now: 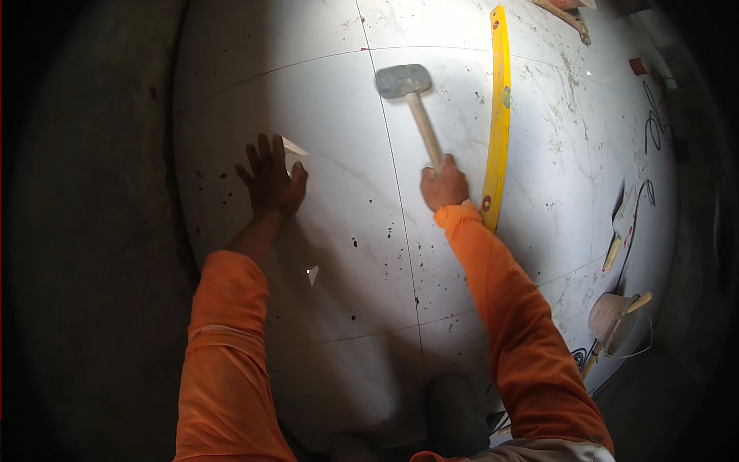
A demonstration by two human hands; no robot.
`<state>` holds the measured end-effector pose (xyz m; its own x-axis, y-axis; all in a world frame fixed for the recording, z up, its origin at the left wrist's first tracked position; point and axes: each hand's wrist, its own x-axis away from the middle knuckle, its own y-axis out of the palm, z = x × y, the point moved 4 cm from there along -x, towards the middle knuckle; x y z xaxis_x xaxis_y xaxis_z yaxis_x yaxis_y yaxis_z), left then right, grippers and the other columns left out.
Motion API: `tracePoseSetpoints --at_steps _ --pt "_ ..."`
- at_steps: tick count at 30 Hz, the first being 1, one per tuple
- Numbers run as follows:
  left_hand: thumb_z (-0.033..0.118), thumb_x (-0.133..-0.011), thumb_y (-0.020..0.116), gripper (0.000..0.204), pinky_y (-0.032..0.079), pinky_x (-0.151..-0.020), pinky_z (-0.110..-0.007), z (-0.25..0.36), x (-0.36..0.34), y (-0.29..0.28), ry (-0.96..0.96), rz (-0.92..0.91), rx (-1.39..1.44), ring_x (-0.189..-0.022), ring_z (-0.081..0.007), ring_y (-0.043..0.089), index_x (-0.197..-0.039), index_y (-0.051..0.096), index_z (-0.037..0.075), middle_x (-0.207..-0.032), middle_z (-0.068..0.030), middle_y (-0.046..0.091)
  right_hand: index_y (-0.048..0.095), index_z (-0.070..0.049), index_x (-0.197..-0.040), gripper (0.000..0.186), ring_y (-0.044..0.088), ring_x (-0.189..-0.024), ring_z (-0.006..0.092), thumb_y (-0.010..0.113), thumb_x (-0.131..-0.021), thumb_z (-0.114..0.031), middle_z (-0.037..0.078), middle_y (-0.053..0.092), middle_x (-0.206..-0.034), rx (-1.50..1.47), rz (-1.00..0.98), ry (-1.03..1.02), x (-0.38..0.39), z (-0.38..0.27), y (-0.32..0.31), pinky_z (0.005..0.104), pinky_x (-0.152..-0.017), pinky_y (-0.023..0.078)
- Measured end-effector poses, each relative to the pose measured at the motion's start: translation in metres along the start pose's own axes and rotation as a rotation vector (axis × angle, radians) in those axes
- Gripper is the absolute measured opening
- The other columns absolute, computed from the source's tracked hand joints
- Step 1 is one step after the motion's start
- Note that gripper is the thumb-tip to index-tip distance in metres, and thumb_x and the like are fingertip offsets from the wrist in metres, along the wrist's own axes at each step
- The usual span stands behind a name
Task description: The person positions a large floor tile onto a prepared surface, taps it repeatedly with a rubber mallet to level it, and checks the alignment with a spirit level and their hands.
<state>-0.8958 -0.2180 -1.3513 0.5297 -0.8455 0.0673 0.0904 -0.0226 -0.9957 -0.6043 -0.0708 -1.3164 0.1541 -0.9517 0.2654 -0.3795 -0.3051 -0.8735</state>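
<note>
My right hand [445, 185] grips the wooden handle of a rubber mallet [405, 81], whose dark grey head lies farther off, beside a joint between large white floor tiles [331, 100]. To the left, my left hand [272, 179] is spread with fingers apart over a tile, holding nothing; whether its palm presses on the tile I cannot tell. A small pale triangular piece [294, 147] shows just beyond its fingers. Close on the right of my right hand lies a long yellow spirit level [500, 115]. Orange sleeves cover both my forearms.
Dark crumbs are scattered on the tiles, with a small white shard [312, 275] among them. At right lie a trowel [618, 227], a black cable [653, 127] and a bucket [608, 316] with a wooden handle in it. Another wooden-handled tool [568, 19] lies at the far right.
</note>
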Motion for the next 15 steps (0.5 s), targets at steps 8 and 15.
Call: tracePoseSetpoints --at_steps 8,15 --pt "0.048 -0.093 0.041 0.08 0.003 -0.115 -0.066 -0.006 -0.035 -0.006 -0.015 -0.048 0.054 -0.149 -0.0396 0.007 -0.153 0.015 0.003 -0.161 -0.0184 0.013 0.055 0.001 -0.089 0.065 0.06 -0.066 0.0441 0.043 -0.096 -0.062 0.023 0.06 -0.067 -0.234 -0.375 -0.39 0.044 -0.107 -0.005 0.0493 -0.064 0.049" --pt "0.045 -0.093 0.043 0.075 0.004 -0.115 -0.066 -0.027 -0.037 0.006 0.008 0.161 -0.008 -0.148 -0.0393 0.012 -0.151 0.022 0.002 -0.159 -0.0198 0.017 0.053 0.002 -0.09 0.056 0.062 -0.063 0.0422 0.048 -0.097 -0.054 0.023 0.062 -0.068 -0.278 -0.343 -0.343 0.049 -0.131 -0.017 0.0484 -0.064 0.051"
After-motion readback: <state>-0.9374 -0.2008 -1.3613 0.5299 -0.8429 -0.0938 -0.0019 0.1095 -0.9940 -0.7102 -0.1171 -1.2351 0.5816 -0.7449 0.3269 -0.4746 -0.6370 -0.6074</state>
